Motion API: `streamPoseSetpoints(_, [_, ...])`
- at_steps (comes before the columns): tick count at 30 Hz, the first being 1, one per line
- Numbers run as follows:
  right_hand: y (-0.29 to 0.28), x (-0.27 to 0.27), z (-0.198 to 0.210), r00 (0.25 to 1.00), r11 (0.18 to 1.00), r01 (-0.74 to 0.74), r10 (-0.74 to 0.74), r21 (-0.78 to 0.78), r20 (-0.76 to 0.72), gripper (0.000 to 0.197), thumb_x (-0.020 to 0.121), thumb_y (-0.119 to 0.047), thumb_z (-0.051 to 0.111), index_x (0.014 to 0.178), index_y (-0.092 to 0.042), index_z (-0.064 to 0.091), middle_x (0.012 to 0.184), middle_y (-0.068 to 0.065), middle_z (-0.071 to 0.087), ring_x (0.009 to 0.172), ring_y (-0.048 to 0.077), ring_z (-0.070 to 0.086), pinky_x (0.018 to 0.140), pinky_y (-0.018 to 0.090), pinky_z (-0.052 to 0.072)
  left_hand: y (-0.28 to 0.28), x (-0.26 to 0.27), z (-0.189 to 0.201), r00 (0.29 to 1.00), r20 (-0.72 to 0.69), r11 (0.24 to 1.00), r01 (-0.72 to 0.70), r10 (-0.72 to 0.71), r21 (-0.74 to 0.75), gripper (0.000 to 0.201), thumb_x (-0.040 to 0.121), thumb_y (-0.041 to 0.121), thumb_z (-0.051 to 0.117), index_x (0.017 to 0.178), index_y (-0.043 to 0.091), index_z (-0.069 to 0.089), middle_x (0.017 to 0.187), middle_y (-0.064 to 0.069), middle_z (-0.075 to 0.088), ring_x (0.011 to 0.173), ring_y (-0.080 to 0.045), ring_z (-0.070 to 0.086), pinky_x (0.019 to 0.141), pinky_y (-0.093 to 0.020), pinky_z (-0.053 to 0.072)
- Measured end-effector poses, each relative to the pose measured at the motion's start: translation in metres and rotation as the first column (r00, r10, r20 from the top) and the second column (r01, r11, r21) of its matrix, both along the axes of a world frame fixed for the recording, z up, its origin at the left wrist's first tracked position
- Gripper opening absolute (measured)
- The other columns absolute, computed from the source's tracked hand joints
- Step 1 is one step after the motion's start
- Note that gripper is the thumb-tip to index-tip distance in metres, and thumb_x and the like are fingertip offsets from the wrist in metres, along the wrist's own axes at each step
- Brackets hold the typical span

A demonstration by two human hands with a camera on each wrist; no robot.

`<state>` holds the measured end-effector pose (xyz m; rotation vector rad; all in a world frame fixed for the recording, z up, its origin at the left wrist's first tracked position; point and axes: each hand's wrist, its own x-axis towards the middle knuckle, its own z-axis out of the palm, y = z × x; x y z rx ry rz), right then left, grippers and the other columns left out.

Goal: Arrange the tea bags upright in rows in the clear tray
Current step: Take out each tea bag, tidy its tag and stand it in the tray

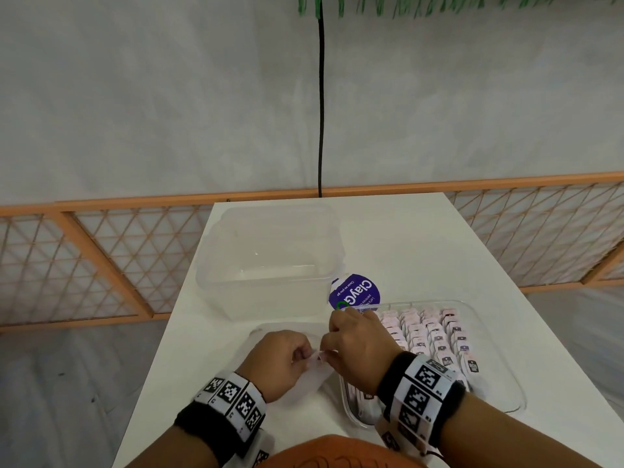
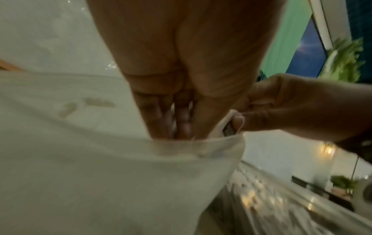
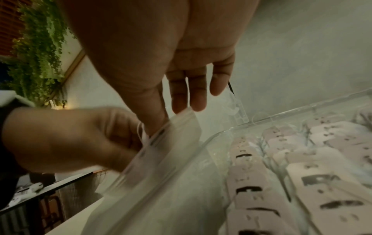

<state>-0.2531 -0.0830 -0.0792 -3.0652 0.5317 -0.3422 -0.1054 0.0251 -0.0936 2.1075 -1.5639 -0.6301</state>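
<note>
A translucent white plastic pouch [image 1: 314,376] lies on the table in front of me, left of the clear tray [image 1: 506,383]. My left hand [image 1: 302,353] grips the pouch's mouth [image 2: 141,167], fingers curled on its edge. My right hand [image 1: 325,349] pinches a small white tea bag [image 3: 177,127] with string at the pouch opening, thumb against forefinger, the other fingers loose. The tea bag [image 2: 225,127] sticks partly out of the pouch. Several rows of pink-tagged tea bags [image 1: 429,332] stand upright in the tray [image 3: 281,116]; my right wrist hides its near left corner.
A large clear tub [image 1: 270,261] stands at the back left of the white table [image 1: 422,248]. A round purple label [image 1: 354,292] lies between tub and tray. An orange lattice fence [image 1: 101,258] runs behind the table. A black cable [image 1: 320,96] hangs down the wall.
</note>
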Motion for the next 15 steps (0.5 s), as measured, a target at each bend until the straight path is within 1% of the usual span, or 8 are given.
streamPoseSetpoints(1, [-0.001, -0.002, 0.000, 1.000, 1.000, 0.016, -0.016, -0.002, 0.001, 0.011, 0.065, -0.041, 0.065, 0.062, -0.032, 0.068, 0.068, -0.008, 0.053, 0.060, 0.018, 0.056, 0.049, 0.031, 0.041, 0.000, 0.001, -0.003, 0.999, 0.043, 0.999, 0.001, -0.003, 0.046, 0.013, 0.088, 0.029, 0.054, 0.091, 0.026, 0.066, 0.088, 0.009, 0.064, 0.085, -0.009, 0.061, 0.081, -0.022, 0.048])
streamPoseSetpoints(3, [-0.004, -0.004, -0.002, 0.999, 0.999, 0.041, -0.041, 0.000, -0.008, 0.013, 0.065, -0.041, 0.063, 0.060, -0.030, 0.067, 0.066, -0.009, 0.054, 0.060, 0.016, 0.056, 0.049, 0.030, 0.039, -0.001, 0.002, -0.015, 0.989, 0.144, 0.990, 0.024, -0.044, 0.138, 0.045, 0.081, 0.048, 0.035, 0.103, 0.027, 0.067, 0.098, 0.007, 0.063, 0.098, -0.014, 0.060, 0.092, -0.027, 0.043])
streamPoseSetpoints(4, [-0.005, -0.006, -0.003, 0.999, 0.999, 0.045, -0.045, -0.006, -0.022, 0.014, 0.064, -0.041, 0.062, 0.059, -0.029, 0.067, 0.064, -0.009, 0.054, 0.057, 0.015, 0.057, 0.049, 0.028, 0.039, -0.002, 0.002, -0.020, 0.982, 0.178, 0.979, 0.034, -0.071, 0.200, 0.046, 0.077, 0.050, 0.035, 0.105, 0.031, 0.066, 0.101, 0.007, 0.061, 0.102, -0.015, 0.058, 0.096, -0.029, 0.040])
streamPoseSetpoints(6, [-0.005, -0.008, -0.004, 0.998, 0.999, 0.042, -0.044, -0.028, -0.055, 0.017, 0.063, -0.041, 0.060, 0.053, -0.028, 0.064, 0.055, -0.009, 0.054, 0.048, 0.014, 0.056, 0.047, 0.026, 0.036, -0.002, 0.001, -0.030, 0.964, 0.212, 0.950, 0.093, -0.161, 0.299, 0.032, 0.077, 0.041, 0.052, 0.106, 0.038, 0.065, 0.107, 0.008, 0.056, 0.108, -0.016, 0.054, 0.100, -0.033, 0.039])
streamPoseSetpoints(8, [-0.005, -0.010, -0.006, 0.997, 0.998, 0.033, -0.036, -0.052, -0.069, 0.019, 0.061, -0.040, 0.060, 0.048, -0.027, 0.060, 0.048, -0.008, 0.052, 0.041, 0.012, 0.053, 0.046, 0.024, 0.031, -0.001, 0.000, -0.035, 0.945, 0.223, 0.928, 0.155, -0.239, 0.340, 0.039, 0.072, 0.050, 0.050, 0.107, 0.042, 0.063, 0.106, 0.011, 0.049, 0.106, -0.016, 0.052, 0.099, -0.038, 0.040])
streamPoseSetpoints(10, [-0.006, -0.011, -0.007, 0.998, 0.997, 0.019, -0.024, -0.071, -0.063, 0.020, 0.060, -0.040, 0.063, 0.046, -0.026, 0.059, 0.046, -0.008, 0.051, 0.039, 0.011, 0.052, 0.044, 0.023, 0.033, 0.001, -0.001, -0.040, 0.911, 0.283, 0.921, 0.201, -0.301, 0.334, 0.059, 0.066, 0.060, 0.028, 0.110, 0.039, 0.062, 0.110, 0.008, 0.049, 0.105, -0.019, 0.051, 0.096, -0.037, 0.040])
streamPoseSetpoints(12, [-0.006, -0.011, -0.007, 0.998, 0.995, 0.002, -0.008, -0.098, -0.066, 0.023, 0.058, -0.039, 0.073, 0.046, -0.026, 0.059, 0.046, -0.008, 0.051, 0.039, 0.011, 0.051, 0.043, 0.023, 0.038, 0.001, -0.003, -0.044, 0.895, 0.317, 0.927, 0.216, -0.314, 0.308, 0.070, 0.064, 0.059, 0.020, 0.115, 0.032, 0.061, 0.114, 0.001, 0.050, 0.104, -0.021, 0.052, 0.090, -0.030, 0.038])
streamPoseSetpoints(15, [-0.005, -0.010, -0.006, 0.996, 0.993, -0.001, -0.010, -0.120, -0.085, 0.029, 0.050, -0.039, 0.082, 0.045, -0.025, 0.058, 0.045, -0.008, 0.051, 0.038, 0.011, 0.051, 0.043, 0.022, 0.039, 0.001, -0.006, -0.043, 0.920, 0.270, 0.933, 0.201, -0.284, 0.298, 0.067, 0.073, 0.052, 0.021, 0.119, 0.023, 0.061, 0.113, -0.005, 0.053, 0.104, -0.023, 0.052, 0.087, -0.024, 0.035])
